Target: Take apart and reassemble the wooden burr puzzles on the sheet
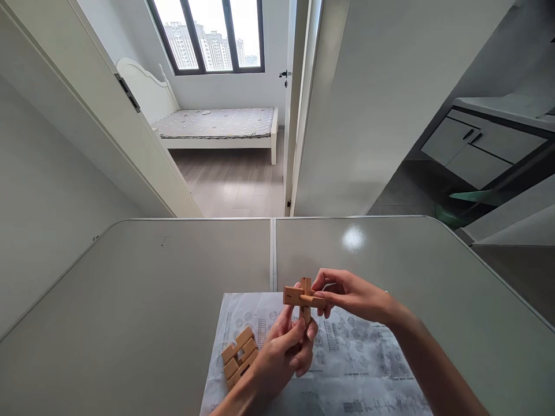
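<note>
Crossed wooden puzzle pieces [293,296] are held up above a printed sheet, one bar lying across an upright one. My left hand [289,345] grips the upright bar from below, its fingers closed round the lower end. From the right, my right hand [347,293] pinches the right end of the crossing bar between thumb and fingers. More notched wooden blocks [239,357] lie close together on the sheet, left of my left wrist, which partly hides them. The paper sheet [347,398] carries small line drawings and text.
Under the paper is a grey table [151,323] with a pale seam [273,254] down its middle and a raised rim. Beyond its far edge, a doorway shows a bed [221,122] below a window. A white cabinet [481,144] stands at the right.
</note>
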### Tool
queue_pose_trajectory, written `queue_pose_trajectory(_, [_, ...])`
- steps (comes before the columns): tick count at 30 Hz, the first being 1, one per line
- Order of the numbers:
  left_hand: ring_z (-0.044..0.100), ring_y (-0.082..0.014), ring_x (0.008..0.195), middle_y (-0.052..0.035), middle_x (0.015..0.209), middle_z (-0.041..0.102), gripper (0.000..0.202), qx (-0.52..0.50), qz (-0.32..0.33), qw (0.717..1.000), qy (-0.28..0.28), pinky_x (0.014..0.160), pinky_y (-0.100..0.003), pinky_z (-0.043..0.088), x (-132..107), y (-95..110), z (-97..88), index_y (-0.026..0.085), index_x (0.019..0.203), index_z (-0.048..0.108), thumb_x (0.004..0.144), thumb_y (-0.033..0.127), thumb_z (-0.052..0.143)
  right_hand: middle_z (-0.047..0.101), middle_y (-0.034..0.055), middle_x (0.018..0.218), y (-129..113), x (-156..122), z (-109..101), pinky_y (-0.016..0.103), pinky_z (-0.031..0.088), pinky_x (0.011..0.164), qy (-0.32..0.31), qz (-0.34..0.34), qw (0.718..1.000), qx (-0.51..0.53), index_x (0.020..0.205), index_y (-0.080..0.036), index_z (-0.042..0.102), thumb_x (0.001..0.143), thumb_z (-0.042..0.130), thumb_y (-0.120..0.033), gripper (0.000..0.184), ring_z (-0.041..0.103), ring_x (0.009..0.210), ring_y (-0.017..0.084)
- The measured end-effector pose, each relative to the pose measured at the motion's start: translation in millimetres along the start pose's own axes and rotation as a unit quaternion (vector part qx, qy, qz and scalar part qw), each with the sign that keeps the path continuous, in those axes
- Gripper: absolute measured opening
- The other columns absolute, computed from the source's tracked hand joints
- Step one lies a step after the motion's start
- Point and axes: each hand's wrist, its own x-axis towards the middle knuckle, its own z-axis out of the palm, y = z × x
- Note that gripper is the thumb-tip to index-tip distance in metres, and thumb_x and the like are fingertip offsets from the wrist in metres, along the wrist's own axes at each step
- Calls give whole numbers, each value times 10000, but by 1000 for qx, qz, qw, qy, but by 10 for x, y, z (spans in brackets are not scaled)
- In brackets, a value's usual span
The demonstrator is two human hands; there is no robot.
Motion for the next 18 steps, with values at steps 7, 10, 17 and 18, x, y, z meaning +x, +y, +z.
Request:
queue_pose_trajectory(7, [253, 12, 297, 88, 608, 542, 367, 37, 15, 999, 1, 367, -178, 216, -10, -40, -14, 193, 973, 620, 963, 550, 707, 736, 47, 877, 5, 5, 1, 348, 565, 748, -26, -3, 1000, 10, 1026, -173, 682, 923, 744, -602, 445, 715, 777, 197])
queue_pose_trajectory(10, [153, -16, 285, 139, 384, 321, 456, 53, 3, 999, -5, 373, -192, 180, -21, -16, -1, 181, 852, 607, 956, 619, 675, 747, 57, 883, 0, 8, 11, 338, 563, 734, -52, -7, 998, 30, 1012, -169, 672, 919, 748, -604, 451, 707, 753, 184])
queue_pose_trajectory(17, [127, -26, 311, 140, 359, 270, 520, 59, -34, 998, 4, 402, -228, 136, -44, 7, 6, 187, 802, 584, 900, 685, 702, 754, 50, 860, -31, -17, -7, 341, 566, 726, -75, -8, 996, 43, 1015, -178, 654, 906, 745, -629, 473, 721, 752, 191])
queue_pose_trajectory(18, [122, -25, 317, 141, 364, 264, 519, 58, -34, 998, 5, 405, -232, 127, -47, 7, 9, 187, 795, 581, 898, 679, 709, 753, 48, 857, -41, -21, -6, 343, 568, 728, -78, -8, 996, 45, 1019, -178, 654, 903, 747, -632, 478, 722, 752, 192])
